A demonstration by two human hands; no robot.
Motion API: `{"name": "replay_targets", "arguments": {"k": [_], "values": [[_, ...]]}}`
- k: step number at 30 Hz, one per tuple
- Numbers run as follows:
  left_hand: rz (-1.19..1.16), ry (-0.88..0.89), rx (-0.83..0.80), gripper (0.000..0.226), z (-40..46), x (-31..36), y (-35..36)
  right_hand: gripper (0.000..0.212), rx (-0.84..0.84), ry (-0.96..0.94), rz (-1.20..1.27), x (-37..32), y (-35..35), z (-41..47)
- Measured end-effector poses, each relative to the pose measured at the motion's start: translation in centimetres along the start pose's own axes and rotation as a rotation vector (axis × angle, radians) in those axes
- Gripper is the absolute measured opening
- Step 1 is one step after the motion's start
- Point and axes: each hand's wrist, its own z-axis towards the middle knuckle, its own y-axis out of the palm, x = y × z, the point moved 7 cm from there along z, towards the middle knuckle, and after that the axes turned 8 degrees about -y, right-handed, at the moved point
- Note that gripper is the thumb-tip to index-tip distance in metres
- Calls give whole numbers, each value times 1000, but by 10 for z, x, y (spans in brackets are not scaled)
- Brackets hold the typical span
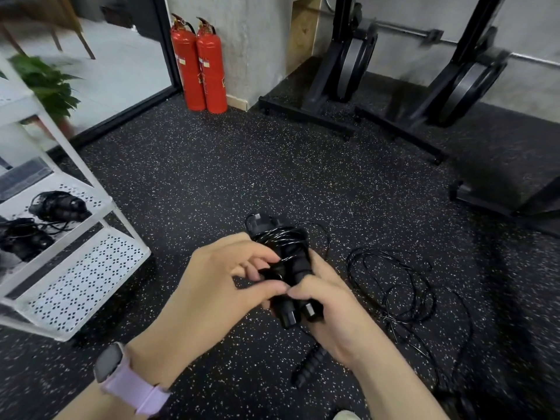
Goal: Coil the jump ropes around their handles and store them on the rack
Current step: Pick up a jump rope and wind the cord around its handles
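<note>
Low in our view, both forearms reach forward over the speckled floor (212,183), the left wrist wearing a watch (110,363) on a pale lilac strap. Our left hand (212,286) is turned palm-right, its fingers curled, thumb and forefinger pinching at the cord beside the handles. Our right hand (330,313) wraps from the right side around the coiled jump rope (286,253), gripping its two black handles held side by side. That bundle is held above the floor between the hands, its long axis running away from us, the handle ends pointing back toward us and the wound cord sitting at the far end.

On the floor beneath the right wrist lies a ribbed black handle (309,366), pointing up and to the right, and just right of the hands a loose jump rope (400,286) sprawls in untidy loops.

To the left stands the white rack (81,268) with perforated shelves; two coiled bundles (59,206) rest on an upper shelf.

Farther off, two red fire extinguishers (200,63) stand upright against the wall, with black gym frames (403,95) to their right
</note>
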Motion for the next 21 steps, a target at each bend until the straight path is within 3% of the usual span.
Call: {"name": "replay_targets", "arguments": {"k": [8, 15, 21], "values": [[14, -113, -5, 28, 5, -13, -3, 59, -33, -40, -406, 3, -1, 0], [-26, -65, -117, 13, 2, -9, -1, 39, -25, 17, -216, -2, -4, -4], [91, -91, -202, 14, 1, -10, 7, 49, -5, 2, -125, 0, -6, -7]]}}
